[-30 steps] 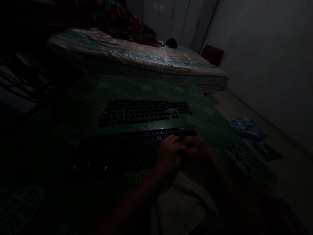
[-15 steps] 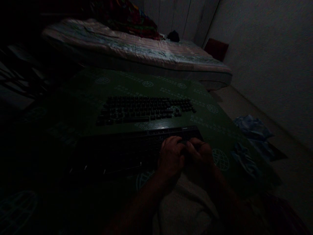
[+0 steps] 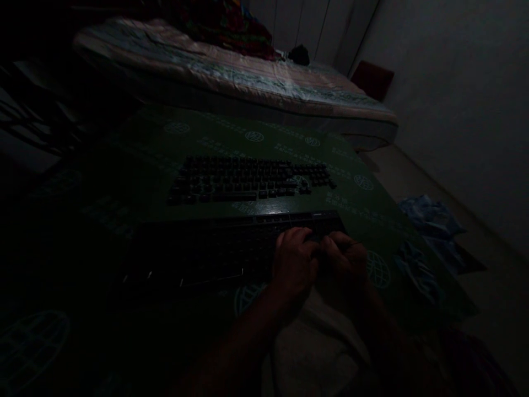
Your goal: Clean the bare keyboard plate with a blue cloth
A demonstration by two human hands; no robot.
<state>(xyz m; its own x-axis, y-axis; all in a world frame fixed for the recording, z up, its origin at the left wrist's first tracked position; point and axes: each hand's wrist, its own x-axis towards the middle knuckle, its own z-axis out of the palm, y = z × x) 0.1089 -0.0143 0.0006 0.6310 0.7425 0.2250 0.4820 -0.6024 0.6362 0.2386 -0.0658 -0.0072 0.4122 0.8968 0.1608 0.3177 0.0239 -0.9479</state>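
Observation:
A black keyboard [image 3: 198, 248] lies on the green table, its surface mostly lost in the dark. Over its right part my left hand [image 3: 295, 259] is bent down, fingers curled and closed against the keyboard. Close beside it, my right hand [image 3: 347, 256] is pinched, thumb and fingertips near the left fingers. A thin dark line sticks out past the right knuckles, perhaps a slim tool; what the fingertips hold is hidden. Behind the keyboard, loose black keycaps [image 3: 235, 179] are laid out in rows like a keyboard layout.
The green table cover [image 3: 223, 128] has pale globe prints. Beyond it stands a bed [image 3: 248, 82] with a striped sheet and a dark red patterned blanket [image 3: 225, 27]. Crumpled blue cloth [image 3: 430, 215] lies at the right, and another cloth [image 3: 417, 270] is near the table's right edge.
The view has shifted a little, so most things sit slightly further right. Both hands stay at the keyboard's right part, with the right fingers turned slightly and the thin dark line now showing.

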